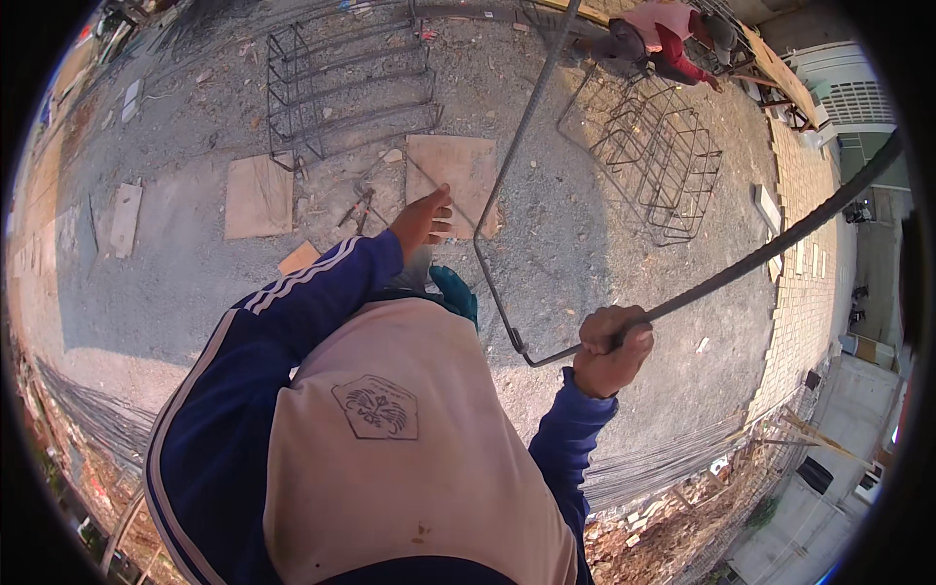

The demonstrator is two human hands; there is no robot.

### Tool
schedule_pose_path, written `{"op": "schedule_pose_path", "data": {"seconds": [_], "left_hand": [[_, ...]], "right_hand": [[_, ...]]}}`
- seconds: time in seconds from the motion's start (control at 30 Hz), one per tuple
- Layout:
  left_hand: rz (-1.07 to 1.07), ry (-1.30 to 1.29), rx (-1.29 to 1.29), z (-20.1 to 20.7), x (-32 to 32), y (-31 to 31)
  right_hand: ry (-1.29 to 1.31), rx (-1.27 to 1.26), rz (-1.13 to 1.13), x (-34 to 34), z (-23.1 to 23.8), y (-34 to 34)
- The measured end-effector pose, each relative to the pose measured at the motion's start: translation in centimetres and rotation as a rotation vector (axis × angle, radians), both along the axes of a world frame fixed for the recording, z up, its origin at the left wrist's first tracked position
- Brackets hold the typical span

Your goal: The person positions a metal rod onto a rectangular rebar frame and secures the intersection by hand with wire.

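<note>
My right hand [612,353] is closed around a ribbed steel reinforcing bar [756,258]. Left of the fist the bar bends sharply, rises at a slant, bends again and runs up past the top edge; its other end leaves at the right. My left hand [421,220] hangs in front of my body, fingers extended and apart, holding nothing. Beneath it lies a square plywood board [456,171]. A pincer-like tool [361,210] rests on the gravel just left of that hand. Something teal, like a glove [454,292], shows at my waist; how it is attached is hidden.
A rebar cage [351,93] lies at the far left, another [663,161] at the far right near a bending co-worker [673,44]. Left of me are another board [259,197] and a plank [125,219]. Long thin bars [663,453] and a paved strip [804,263] lie right.
</note>
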State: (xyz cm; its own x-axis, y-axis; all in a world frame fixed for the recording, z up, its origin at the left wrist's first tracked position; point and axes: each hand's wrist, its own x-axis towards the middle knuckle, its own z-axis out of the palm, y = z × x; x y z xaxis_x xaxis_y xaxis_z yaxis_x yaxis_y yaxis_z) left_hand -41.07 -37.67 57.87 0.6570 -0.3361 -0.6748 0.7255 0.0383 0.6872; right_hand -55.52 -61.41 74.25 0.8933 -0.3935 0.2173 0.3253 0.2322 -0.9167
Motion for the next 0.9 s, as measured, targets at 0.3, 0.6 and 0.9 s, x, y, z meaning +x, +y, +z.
{"op": "schedule_pose_path", "data": {"seconds": [0.3, 0.6, 0.9], "left_hand": [[-0.290, -0.019, 0.109, -1.6, 4.2, -6.7], [-0.682, -0.022, 0.074, -8.7, 16.8, -17.1], [0.039, 0.095, 0.162, -5.6, 37.2, -19.5]], "right_hand": [[-0.166, 0.095, 0.069, 5.8, 2.0, -4.1], [0.022, -0.099, 0.056, 22.8, -0.3, -10.2], [0.119, -0.257, 0.231, 44.3, 5.1, -13.3]]}}
